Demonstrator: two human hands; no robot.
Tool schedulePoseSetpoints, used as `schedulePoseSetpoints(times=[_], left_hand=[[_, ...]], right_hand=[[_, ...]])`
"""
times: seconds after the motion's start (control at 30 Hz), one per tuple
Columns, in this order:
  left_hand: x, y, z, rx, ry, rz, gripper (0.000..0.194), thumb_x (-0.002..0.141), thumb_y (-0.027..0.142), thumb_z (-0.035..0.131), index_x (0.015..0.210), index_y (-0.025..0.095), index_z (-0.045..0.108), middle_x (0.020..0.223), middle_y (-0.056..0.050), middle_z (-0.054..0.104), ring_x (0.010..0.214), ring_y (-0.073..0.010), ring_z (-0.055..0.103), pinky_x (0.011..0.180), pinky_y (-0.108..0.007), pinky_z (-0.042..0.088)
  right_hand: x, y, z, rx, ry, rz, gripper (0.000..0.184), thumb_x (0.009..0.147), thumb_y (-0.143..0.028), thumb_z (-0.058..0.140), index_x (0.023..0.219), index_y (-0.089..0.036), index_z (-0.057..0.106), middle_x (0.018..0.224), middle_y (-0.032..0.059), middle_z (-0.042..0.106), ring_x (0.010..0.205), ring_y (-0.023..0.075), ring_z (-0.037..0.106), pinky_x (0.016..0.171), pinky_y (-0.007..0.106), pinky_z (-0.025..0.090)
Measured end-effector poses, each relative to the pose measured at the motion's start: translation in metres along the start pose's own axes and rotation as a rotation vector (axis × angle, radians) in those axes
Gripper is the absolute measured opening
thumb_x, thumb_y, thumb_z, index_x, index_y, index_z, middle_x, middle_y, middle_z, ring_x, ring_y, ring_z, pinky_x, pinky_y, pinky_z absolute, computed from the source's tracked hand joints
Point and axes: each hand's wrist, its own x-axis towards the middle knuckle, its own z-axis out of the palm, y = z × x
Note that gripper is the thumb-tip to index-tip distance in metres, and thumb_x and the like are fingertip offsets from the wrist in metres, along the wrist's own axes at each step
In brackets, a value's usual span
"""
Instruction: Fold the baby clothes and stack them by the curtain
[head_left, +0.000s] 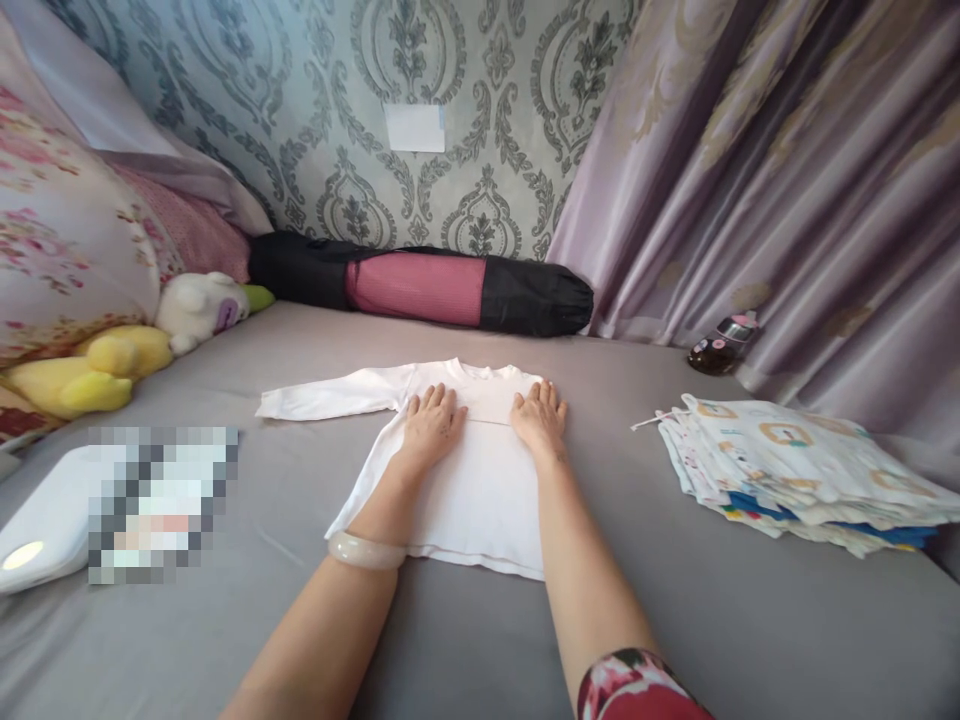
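A small white long-sleeved shirt (pixel 472 490) lies spread on the grey bed sheet, its neckline pointing toward the wall. Its left sleeve (pixel 330 393) stretches out sideways, while the right sleeve does not show beyond the shoulder. My left hand (pixel 435 420) rests flat on the upper left chest of the shirt, fingers extended. On the other side, my right hand (pixel 540 412) presses flat near the right shoulder edge, fingers a little spread. Neither hand grips the cloth. A pale bangle (pixel 366 550) circles my left wrist.
To the right sits a stack of folded printed clothes (pixel 795 460), with a dark bottle (pixel 721 345) behind it. A black and pink rolled bag (pixel 416 287) lies along the wall. At left are plush toys (pixel 127 355), a white device (pixel 60 510) and a blurred-out flat object (pixel 172 500).
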Motion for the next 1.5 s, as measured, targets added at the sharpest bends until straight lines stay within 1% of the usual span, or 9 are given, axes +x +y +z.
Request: schedulePoseSetpoints(times=[0.13,0.27,0.53,0.63,0.73,0.97,1.2,1.37,1.5], left_hand=[[0.001,0.006,-0.005,-0.041,0.065,-0.022,0.049,0.099,0.039,0.031,0.139,0.015,0.044,0.153,-0.017,0.037,0.143,-0.0294,0.028,0.115,-0.05,0.022],[-0.001,0.007,-0.005,-0.04,-0.015,0.02,0.049,0.099,0.039,0.031,0.14,0.015,0.044,0.153,-0.016,0.036,0.144,-0.0303,0.027,0.115,-0.052,0.02],[-0.001,0.006,-0.003,-0.065,-0.066,0.032,0.045,0.098,0.038,0.034,0.133,0.015,0.049,0.153,-0.018,0.034,0.143,-0.0323,0.027,0.114,-0.054,0.02],[0.0,0.007,-0.005,-0.092,-0.049,0.016,0.041,0.098,0.037,0.033,0.125,0.015,0.054,0.151,-0.017,0.038,0.142,-0.0319,0.03,0.113,-0.054,0.022],[0.0,0.006,-0.007,-0.1,-0.034,0.021,0.037,0.097,0.034,0.036,0.122,0.014,0.055,0.149,-0.019,0.04,0.14,-0.0316,0.032,0.112,-0.054,0.023],[-0.001,0.005,-0.009,-0.057,-0.051,0.03,0.037,0.096,0.032,0.038,0.126,0.015,0.052,0.15,-0.017,0.039,0.141,-0.0307,0.031,0.112,-0.052,0.024],[0.002,0.002,-0.008,-0.124,-0.02,0.031,0.031,0.095,0.029,0.04,0.117,0.017,0.058,0.145,-0.016,0.045,0.137,-0.0298,0.036,0.11,-0.052,0.027],[0.008,-0.005,-0.011,-0.323,0.066,0.011,0.031,0.09,0.02,0.044,0.115,0.013,0.061,0.13,-0.017,0.058,0.121,-0.0284,0.054,0.104,-0.043,0.038],[0.018,-0.016,-0.014,-0.622,0.199,-0.173,0.031,0.086,0.02,0.05,0.113,0.014,0.064,0.119,-0.016,0.065,0.108,-0.0274,0.062,0.098,-0.04,0.044]], right_hand=[[-0.006,-0.011,-0.005,0.0,0.017,-0.143,0.056,0.099,-0.032,0.022,0.151,-0.012,0.029,0.16,0.0089,0.018,0.148,0.0206,0.011,0.118,0.045,0.004],[-0.012,-0.025,0.0,0.015,-0.038,-0.282,0.056,0.101,-0.037,0.018,0.152,-0.017,0.026,0.161,0.0051,0.015,0.148,0.0172,0.008,0.119,0.043,0.005],[-0.005,-0.029,-0.005,-0.01,-0.204,-0.259,0.06,0.1,-0.041,0.02,0.153,-0.015,0.021,0.162,0.0067,0.012,0.148,0.0222,0.009,0.118,0.047,0.008],[0.002,-0.035,-0.01,-0.04,-0.134,-0.254,0.056,0.099,-0.038,0.024,0.149,-0.015,0.033,0.159,0.0102,0.023,0.145,0.0219,0.019,0.117,0.045,0.013],[0.009,-0.044,-0.005,-0.044,-0.03,-0.203,0.058,0.1,-0.039,0.02,0.15,-0.011,0.031,0.158,0.0124,0.024,0.146,0.0228,0.017,0.118,0.044,0.01],[0.016,-0.049,0.017,0.019,-0.037,-0.152,0.067,0.099,-0.042,0.014,0.152,-0.003,0.02,0.161,0.0114,0.011,0.148,0.0238,0.006,0.119,0.047,0.006],[0.018,-0.047,0.012,0.028,-0.072,-0.165,0.066,0.098,-0.042,0.016,0.152,-0.004,0.02,0.162,0.0124,0.009,0.148,0.0246,0.005,0.118,0.048,0.006],[0.021,-0.031,-0.001,0.029,-0.104,-0.184,0.065,0.099,-0.045,0.018,0.153,-0.008,0.021,0.162,0.013,0.007,0.148,0.0242,0.005,0.118,0.049,0.006],[0.018,-0.013,-0.001,-0.03,-0.014,-0.093,0.068,0.099,-0.045,0.016,0.151,-0.002,0.021,0.16,0.0161,0.013,0.148,0.0262,0.009,0.118,0.047,0.008]])
